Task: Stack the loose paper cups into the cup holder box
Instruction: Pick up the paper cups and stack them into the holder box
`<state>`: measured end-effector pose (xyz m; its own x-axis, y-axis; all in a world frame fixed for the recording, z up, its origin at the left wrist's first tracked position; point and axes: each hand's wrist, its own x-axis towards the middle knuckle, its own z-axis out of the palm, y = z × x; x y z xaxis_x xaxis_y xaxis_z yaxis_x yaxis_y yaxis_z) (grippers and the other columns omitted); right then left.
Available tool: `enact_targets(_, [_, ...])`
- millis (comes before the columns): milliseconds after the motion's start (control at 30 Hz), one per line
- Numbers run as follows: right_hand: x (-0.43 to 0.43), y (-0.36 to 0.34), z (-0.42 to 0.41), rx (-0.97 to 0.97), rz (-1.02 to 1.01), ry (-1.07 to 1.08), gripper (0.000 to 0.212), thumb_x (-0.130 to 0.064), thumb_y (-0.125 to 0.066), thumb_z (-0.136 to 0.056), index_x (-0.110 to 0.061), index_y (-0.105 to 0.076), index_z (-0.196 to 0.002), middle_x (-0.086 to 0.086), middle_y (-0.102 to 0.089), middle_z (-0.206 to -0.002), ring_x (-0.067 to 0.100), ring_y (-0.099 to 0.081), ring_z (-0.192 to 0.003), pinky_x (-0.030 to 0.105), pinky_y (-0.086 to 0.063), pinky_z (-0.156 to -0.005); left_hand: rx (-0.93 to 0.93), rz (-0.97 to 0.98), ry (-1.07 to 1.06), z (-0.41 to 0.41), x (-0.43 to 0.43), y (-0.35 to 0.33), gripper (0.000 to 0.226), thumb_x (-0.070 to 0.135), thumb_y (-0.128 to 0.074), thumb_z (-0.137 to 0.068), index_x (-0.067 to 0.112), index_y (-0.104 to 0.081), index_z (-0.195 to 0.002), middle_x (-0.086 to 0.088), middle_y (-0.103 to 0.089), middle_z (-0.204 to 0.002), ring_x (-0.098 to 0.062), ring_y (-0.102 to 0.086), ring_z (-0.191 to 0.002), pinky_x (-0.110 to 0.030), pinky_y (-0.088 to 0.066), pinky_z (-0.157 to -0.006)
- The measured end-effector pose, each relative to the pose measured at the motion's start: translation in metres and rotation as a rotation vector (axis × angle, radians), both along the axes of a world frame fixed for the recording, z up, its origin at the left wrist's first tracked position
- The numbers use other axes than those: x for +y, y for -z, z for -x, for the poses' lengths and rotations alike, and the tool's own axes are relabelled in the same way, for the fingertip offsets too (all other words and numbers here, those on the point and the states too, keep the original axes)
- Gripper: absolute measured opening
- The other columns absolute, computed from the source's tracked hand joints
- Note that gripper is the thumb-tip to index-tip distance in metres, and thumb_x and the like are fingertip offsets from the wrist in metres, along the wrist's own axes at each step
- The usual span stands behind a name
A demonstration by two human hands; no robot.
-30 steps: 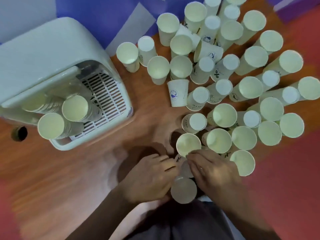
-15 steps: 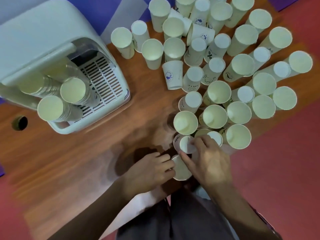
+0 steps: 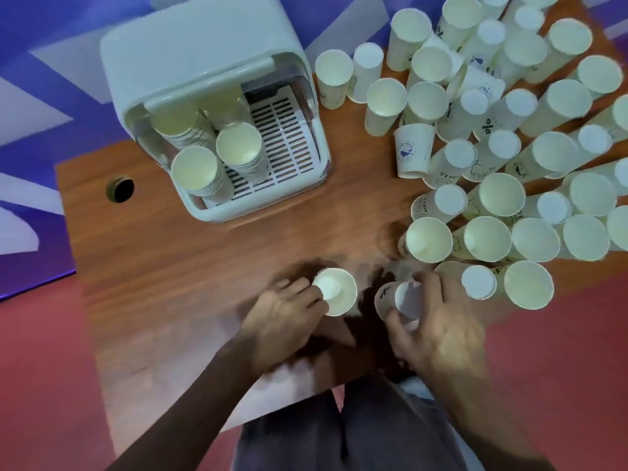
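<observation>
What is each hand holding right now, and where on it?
The left hand grips an upright paper cup by its side near the rim; right hand grips an upside-down cup around its wall.

- On the brown wooden table (image 3: pixel 170 300), near its left edge: small round cable hole (image 3: pixel 119 189).
- Right of that hole, toward the far edge: white rounded plastic cup holder box (image 3: pixel 190 45), open side facing the near edge.
- Inside the box, on the left of its white slotted tray (image 3: pixel 289 137): stacks of nested pale paper cups (image 3: pixel 198 171).
- Right of the box, across the table's right half: crowd of loose pale paper cups (image 3: pixel 499 195), some mouth up, some bottom up.
- Near the front edge, before the box: left hand (image 3: pixel 278 321) holding a mouth-up pale paper cup (image 3: pixel 336 290).
- Just right of it, at the crowd's near edge: right hand (image 3: pixel 438 331) around a bottom-up pale paper cup (image 3: pixel 404 300).
</observation>
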<state>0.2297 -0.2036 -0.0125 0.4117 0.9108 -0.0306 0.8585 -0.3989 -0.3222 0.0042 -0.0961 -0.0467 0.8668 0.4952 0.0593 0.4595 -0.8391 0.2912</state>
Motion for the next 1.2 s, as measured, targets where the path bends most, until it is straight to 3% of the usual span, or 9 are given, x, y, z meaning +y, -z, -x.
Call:
enact_targets(167, [0.034,0.006,0.047,0.17,-0.093,-0.189,0.045,-0.036,-0.07,-0.083,-0.015,-0.064,-0.121,0.004,-0.059,-0.118,0.026,-0.056,-0.105,0.039,-0.052,-0.079,0.07,-0.027,-0.271,0.035,0.009,-0.004,0.011,0.013,-0.073,-0.082,0.021,-0.066,-0.078,0.003,-0.063,-0.08,-0.025,-0.061,-0.077,-0.033,-0.041,-0.066])
enact_targets(300, [0.065,0.025,0.056,0.368,-0.14,-0.135,0.043,-0.035,-0.072,-0.084,-0.016,-0.055,-0.118,-0.003,-0.052,-0.115,0.019,-0.059,-0.101,0.038,-0.054,-0.078,0.085,0.012,-0.571,0.058,0.019,-0.016,0.009,0.025,-0.062,-0.084,0.023,-0.07,-0.083,0.006,-0.067,-0.086,-0.024,-0.064,-0.075,-0.03,-0.043,-0.056])
enact_targets(433, [0.079,0.042,0.065,0.24,-0.051,-0.167,0.059,-0.048,-0.077,-0.077,-0.02,-0.048,-0.12,-0.004,-0.05,-0.127,0.02,-0.061,-0.103,0.031,-0.051,-0.071,0.097,-0.029,-0.584,0.069,0.028,-0.013,0.012,0.027,-0.059,-0.081,0.023,-0.069,-0.077,0.007,-0.065,-0.076,-0.022,-0.063,-0.069,-0.027,-0.04,-0.052])
enact_targets(533, [0.116,0.039,0.067,0.131,-0.023,-0.381,0.073,-0.047,-0.072,-0.083,-0.021,-0.041,-0.143,-0.002,-0.032,-0.156,0.024,-0.062,-0.11,0.038,-0.054,-0.067,0.089,-0.045,-0.594,0.069,0.035,-0.01,0.019,0.031,-0.054,-0.083,0.024,-0.07,-0.076,0.007,-0.066,-0.076,-0.021,-0.063,-0.071,-0.027,-0.039,-0.055])
enact_targets(633, [0.154,0.041,0.069,0.057,0.105,-0.638,0.076,-0.043,-0.063,-0.091,-0.026,-0.026,-0.155,-0.005,-0.021,-0.164,0.026,-0.066,-0.105,0.041,-0.057,-0.066,0.083,-0.03,-0.604,0.069,0.041,-0.011,0.008,0.024,-0.076,-0.079,0.023,-0.069,-0.077,0.006,-0.065,-0.077,-0.021,-0.063,-0.072,-0.028,-0.04,-0.057])
enact_targets(800, [0.182,0.04,0.076,-0.01,0.129,-0.624,0.039,-0.055,-0.053,-0.096,-0.024,-0.061,-0.118,-0.008,-0.058,-0.126,0.022,-0.067,-0.1,0.037,-0.049,-0.071,0.05,0.009,-0.657,0.077,0.047,-0.009,0.019,0.02,-0.086,-0.071,0.022,-0.067,-0.074,0.006,-0.064,-0.075,-0.022,-0.062,-0.069,-0.028,-0.042,-0.055])
enact_targets(1000, [0.198,0.034,0.088,0.08,0.227,-0.754,0.055,-0.041,-0.064,-0.09,-0.028,-0.047,-0.141,-0.009,-0.045,-0.144,0.025,-0.065,-0.106,0.038,-0.049,-0.077,0.027,0.012,-0.717,0.091,0.051,-0.006,0.02,0.028,-0.086,-0.075,0.022,-0.067,-0.074,0.005,-0.064,-0.074,-0.022,-0.063,-0.072,-0.03,-0.042,-0.057])
enact_targets(1133, [0.207,0.013,0.088,0.118,0.29,-0.77,0.03,-0.046,-0.069,-0.087,-0.028,-0.057,-0.108,-0.015,-0.055,-0.108,0.02,-0.064,-0.093,0.031,-0.036,-0.067,-0.074,-0.021,-0.704,0.099,0.057,-0.031,0.003,0.025,-0.072,-0.084,0.023,-0.073,-0.084,0.007,-0.069,-0.082,-0.02,-0.064,-0.076,-0.028,-0.044,-0.061])
enact_targets(1200, [0.21,-0.008,0.082,0.179,0.319,-0.726,0.021,-0.047,-0.071,-0.087,-0.031,-0.061,-0.097,-0.017,-0.056,-0.081,0.015,-0.063,-0.085,0.032,-0.039,-0.067,-0.124,-0.061,-0.708,0.101,0.064,-0.054,0.013,0.029,-0.063,-0.089,0.023,-0.074,-0.086,0.008,-0.07,-0.083,-0.018,-0.064,-0.077,-0.028,-0.043,-0.057])
